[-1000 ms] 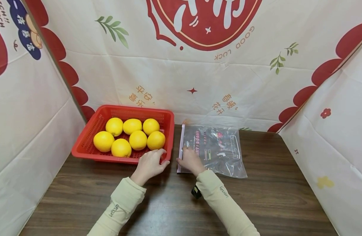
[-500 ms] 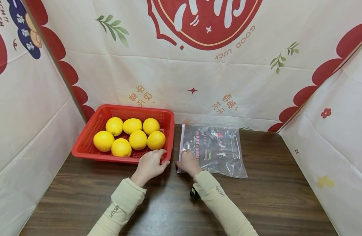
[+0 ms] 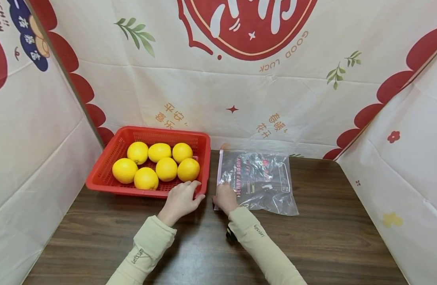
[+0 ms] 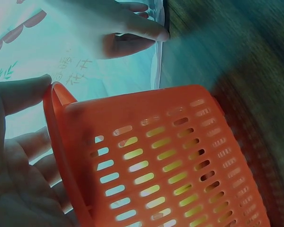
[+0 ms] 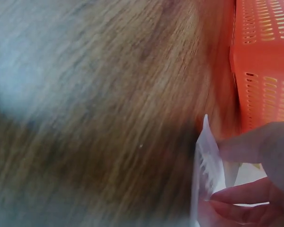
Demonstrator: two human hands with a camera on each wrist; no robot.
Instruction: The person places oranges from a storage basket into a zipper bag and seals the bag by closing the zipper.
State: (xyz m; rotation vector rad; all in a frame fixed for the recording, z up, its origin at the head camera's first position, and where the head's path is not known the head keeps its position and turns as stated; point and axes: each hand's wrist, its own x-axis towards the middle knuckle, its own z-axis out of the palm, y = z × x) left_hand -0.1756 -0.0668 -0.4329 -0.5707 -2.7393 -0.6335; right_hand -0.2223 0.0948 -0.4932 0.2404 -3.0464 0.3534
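In the head view a red plastic basket [image 3: 107, 166] holds several round yellow fruits [image 3: 166, 169] that look like citrus. My left hand [image 3: 179, 200] grips the basket's near right corner; the left wrist view shows its thumb on the rim and the fingers outside the holed wall. To the right, a clear zip bag [image 3: 271, 178] with pink print lies flat, its pinkish zip edge facing the basket. My right hand [image 3: 226, 198] pinches that edge near its front corner. Seen from the right wrist, the bag's edge [image 5: 209, 165] stands slightly raised at the thumb and fingers.
All of this lies on a dark wooden table [image 3: 329, 237]. A printed white cloth [image 3: 204, 87] hangs behind it, and similar cloth covers both sides. The bag's far edge reaches the back cloth, and a narrow gap separates basket and bag.
My right hand and forearm have shifted slightly left along the zip edge, uncovering more of the bag's print. My left hand and the basket stay where they were.
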